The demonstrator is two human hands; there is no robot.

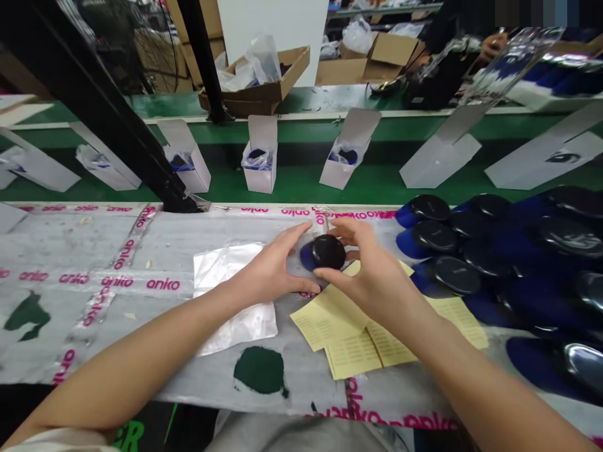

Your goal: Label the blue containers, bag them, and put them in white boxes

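Note:
A dark blue container with a round black lid [330, 252] is upright between my two hands over the work table. My right hand [365, 263] has its thumb in front of the lid and its fingers curled round the far side, gripping it. On the other side, my left hand [277, 263] is open, thumb and fingers spread around the container's left side with a gap. Flat clear plastic bags [214, 263] lie partly beneath my left forearm. Yellow printed sheets [351, 355] are spread below my right hand and wrist. More blue containers with black lids [426, 238] stand grouped to the right.
Open white boxes [260, 179] line the green conveyor [301, 182] behind the table; several hold bagged blue items. A black post [117, 125] slants across the left. Beyond sit cardboard cartons [268, 94]. A person's hand [494, 47] shows at upper right.

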